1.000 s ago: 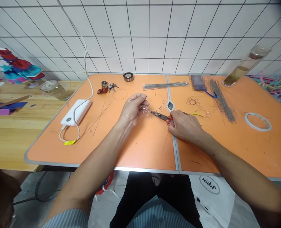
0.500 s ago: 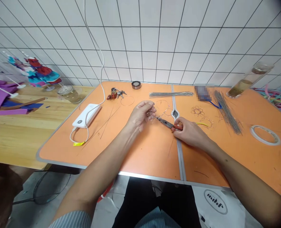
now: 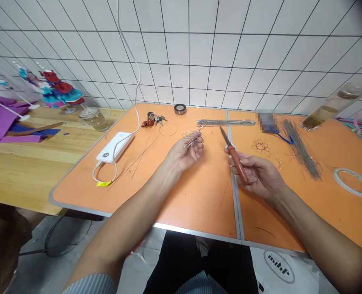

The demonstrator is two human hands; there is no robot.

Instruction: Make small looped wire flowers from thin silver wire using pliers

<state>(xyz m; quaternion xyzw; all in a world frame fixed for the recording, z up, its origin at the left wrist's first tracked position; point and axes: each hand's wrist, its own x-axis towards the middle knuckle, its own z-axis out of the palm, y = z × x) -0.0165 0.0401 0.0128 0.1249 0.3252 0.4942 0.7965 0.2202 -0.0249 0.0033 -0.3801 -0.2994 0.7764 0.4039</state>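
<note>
Pinched in the fingers of my left hand (image 3: pixel 185 151) is a thin bent wire (image 3: pixel 191 143) with several loops and loose ends. My right hand (image 3: pixel 259 173) holds pliers (image 3: pixel 237 163) by their red-brown handles, the dark jaws tilted up and apart from the wire. Behind my left hand lies a bundle of straight wires (image 3: pixel 225 122). Beyond my right hand rest a flower-shaped wire piece (image 3: pixel 260 146) and another looped wire (image 3: pixel 274 161). A longer wire bundle (image 3: pixel 302 149) is further right.
On the orange table (image 3: pixel 181 204) are a white power bank (image 3: pixel 115 147) with a cable, keys (image 3: pixel 159 119), a dark tape roll (image 3: pixel 180 109) and a white ring (image 3: pixel 354 182). A glass bottle (image 3: pixel 334 106) stands at the back right. A wooden table (image 3: pixel 27 175) adjoins on the left.
The pliers have come away from the wire, moving right and turning upright in my right hand. My left hand has shifted the wire slightly, turning it. The view has shifted a little.
</note>
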